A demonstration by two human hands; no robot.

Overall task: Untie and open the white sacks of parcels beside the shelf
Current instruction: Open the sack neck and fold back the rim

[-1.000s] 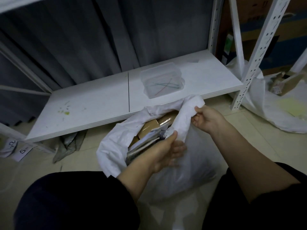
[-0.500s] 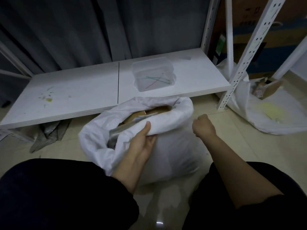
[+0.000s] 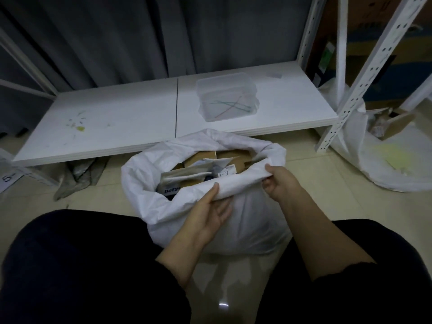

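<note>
Sack (image 3: 233, 225) on floor (image 3: 308, 164) before shelf (image 3: 117, 118): untied, mouth open, parcels (image 3: 203, 169) showing. Left hand (image 3: 210, 213) pinches the rolled rim (image 3: 238, 183), right hand (image 3: 278, 183) grips it alongside, probably folding it down. Second sack (image 3: 385, 164), far right, seems open too.

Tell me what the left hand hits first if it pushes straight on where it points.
The folded rim of the white sack, which the left hand holds; beyond it, probably the parcels, though depth is unclear.

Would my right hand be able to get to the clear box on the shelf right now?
Probably yes, once it lets go: the right hand grips the sack rim, but nothing stands between it and the box on the shelf.
</note>
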